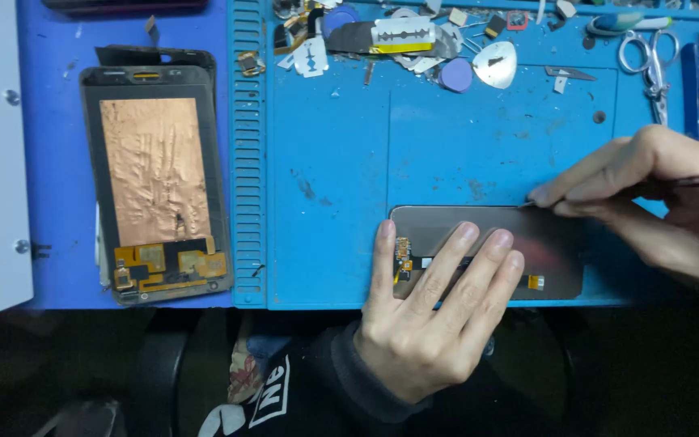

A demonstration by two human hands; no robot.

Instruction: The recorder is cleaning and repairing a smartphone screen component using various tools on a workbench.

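Left hand (434, 311): nearest to us, and we've got it pressed flat, fingers spread apart, pinning the dark phone screen panel (560, 243) to the blue work mat (349, 162); it grips nothing, only bears down.

Panel: lies lengthwise under our left fingers at the near edge of the mat, its far edge running out toward our right hand; a small flex connector (403, 251) shows between our left thumb and index finger, and an orange tab (535, 282) sits just past our left little finger.

Right hand (649, 194): fingers pinched together on a thin metal tool (693, 182), pen-style, its tip touching the panel's far edge just ahead of our fingertips.

Step in hand: by our reading, we're working the tip along that far edge, prying or scraping at the seam while the left hand holds the panel steady.

Next move: as we judge it, a shallow angle and light pressure, sliding along the edge and not digging in; thin glass like this could crack or skid if the left hand eases off.

Beyond our left hand: an opened phone display with a copper foil back (155, 170) lies well off to the left.

Beyond our right hand: a razor blade (403, 32), picks (495, 65) and loose scraps are strewn along the far side of the mat, with scissors (649, 57) just past our right knuckles.
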